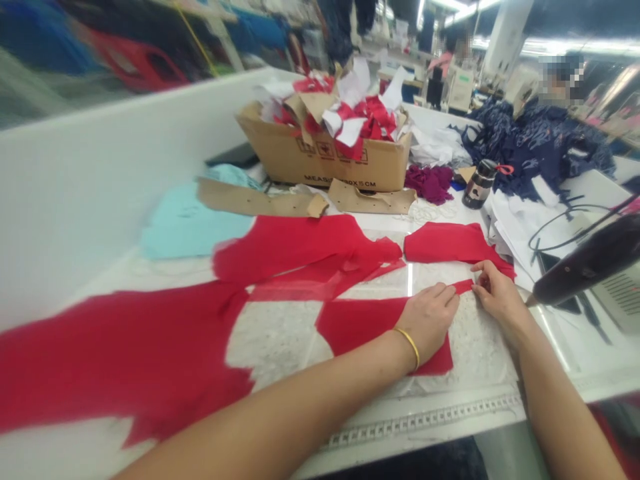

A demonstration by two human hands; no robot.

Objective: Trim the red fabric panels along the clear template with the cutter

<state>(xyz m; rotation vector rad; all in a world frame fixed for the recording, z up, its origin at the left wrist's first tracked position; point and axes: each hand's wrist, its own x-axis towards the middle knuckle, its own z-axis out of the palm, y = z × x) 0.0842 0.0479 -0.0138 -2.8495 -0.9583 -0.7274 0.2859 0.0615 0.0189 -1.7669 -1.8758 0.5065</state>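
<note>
Both hands meet at a narrow red strip near the right side of the bench (280,340). The strip (463,286) lies just past the upper right corner of a red panel (365,323). The left hand (431,320) rests over the panel, its fingers bunched close together and bent down at the strip's left end; its thumb is hidden, so whether it pinches or only presses I cannot tell. A yellow bracelet (411,345) circles that wrist. The right hand (495,293) pinches the strip's other end at its fingertips, with the forefinger arched away above.

A tape measure (425,419) runs along the bench's front edge, below the panel. To the left spreads a large red cloth (125,353), and beyond the panel lie a crumpled red piece (305,247) and a smaller red piece (443,241). Light blue cloth (185,223) sits at far left. Behind, a carton (330,160) overflows with red and white scraps (357,113), two cardboard strips (370,199) in front of it. Right of the carton are purple cloth (429,183), a dark bottle (480,187) and a navy heap (550,143). A dark tool (590,260) slants in from the right, its tapered tip near the right wrist.
</note>
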